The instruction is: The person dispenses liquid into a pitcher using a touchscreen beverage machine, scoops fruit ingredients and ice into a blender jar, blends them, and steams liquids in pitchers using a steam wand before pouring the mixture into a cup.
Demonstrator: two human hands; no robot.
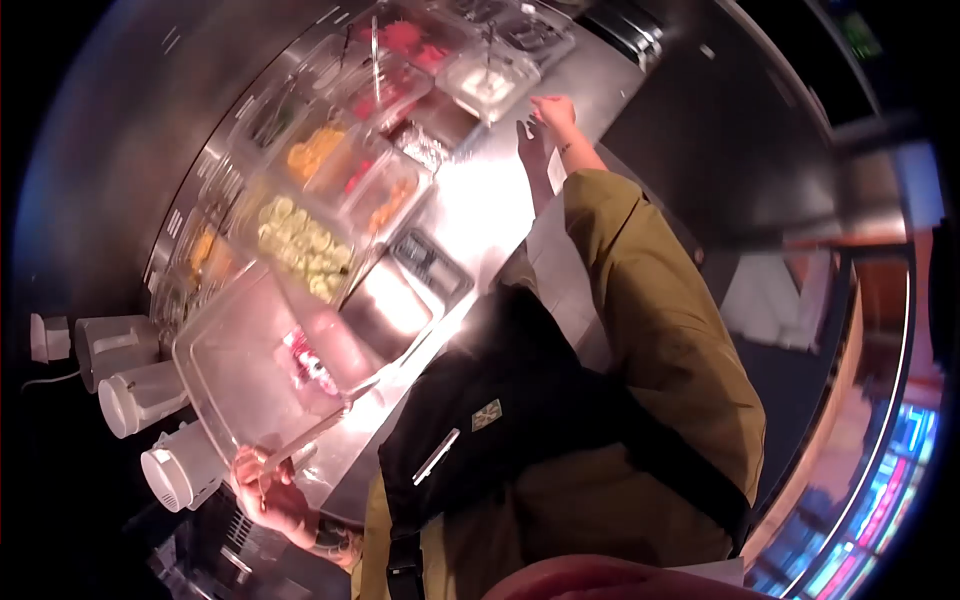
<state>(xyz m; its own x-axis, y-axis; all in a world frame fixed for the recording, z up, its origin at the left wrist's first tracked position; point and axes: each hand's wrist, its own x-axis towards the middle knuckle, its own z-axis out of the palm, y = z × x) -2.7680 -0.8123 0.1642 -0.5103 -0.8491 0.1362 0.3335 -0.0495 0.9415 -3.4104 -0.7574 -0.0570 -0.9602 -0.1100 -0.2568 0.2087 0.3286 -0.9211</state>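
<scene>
My left hand [268, 490] is at the lower left, its fingers closed around the near corner of a large clear plastic bin [215, 375]. The bin is tilted and has a small pink and red heap [310, 362] inside. My right hand [552, 112] reaches out over the steel counter [492, 190], beside a clear tub of white food [490, 82]. Its fingers are loosely bent and apart, with nothing visible between them. A dark shadow of the hand falls on the counter.
Clear tubs of sliced green food [300, 240], orange food [316, 153] and pink food [405, 40] line the counter's back. A dark scale-like device [430, 262] sits near the front edge. White jugs [150, 398] stand at the left. My black apron [500, 385] is close to the counter edge.
</scene>
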